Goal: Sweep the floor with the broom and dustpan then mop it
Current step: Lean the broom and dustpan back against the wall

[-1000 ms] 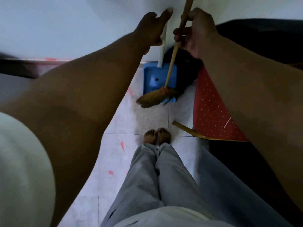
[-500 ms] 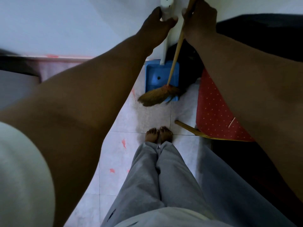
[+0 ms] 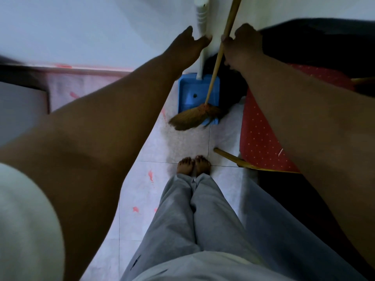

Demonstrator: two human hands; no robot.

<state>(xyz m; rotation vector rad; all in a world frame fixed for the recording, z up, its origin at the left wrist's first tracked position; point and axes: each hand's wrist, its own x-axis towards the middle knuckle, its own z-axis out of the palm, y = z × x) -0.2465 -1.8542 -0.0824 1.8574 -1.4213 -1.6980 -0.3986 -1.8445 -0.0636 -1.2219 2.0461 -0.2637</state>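
Observation:
A blue dustpan (image 3: 192, 92) stands on the tiled floor against the white wall, its white handle (image 3: 202, 16) rising upright. My left hand (image 3: 187, 46) is loosely curled round that handle partway up, thumb on one side and fingers on the other. My right hand (image 3: 243, 43) is shut on the wooden stick (image 3: 230, 23) of the broom. The brown broom head (image 3: 192, 118) rests on the floor at the dustpan's mouth, partly covering its front lip. A dark speck lies inside the pan.
A red dotted seat (image 3: 261, 138) with a yellow wooden leg (image 3: 233, 158) stands close on the right, with a dark object behind it. My bare feet (image 3: 192, 165) stand just before the broom. The pale tiles (image 3: 142, 189) carry red marks. A grey edge (image 3: 20, 102) sits at far left.
My left hand has slid from the top of the dustpan handle to lower down, its grip looser. My right hand also sits lower on the broom stick. Dustpan and broom head stay put.

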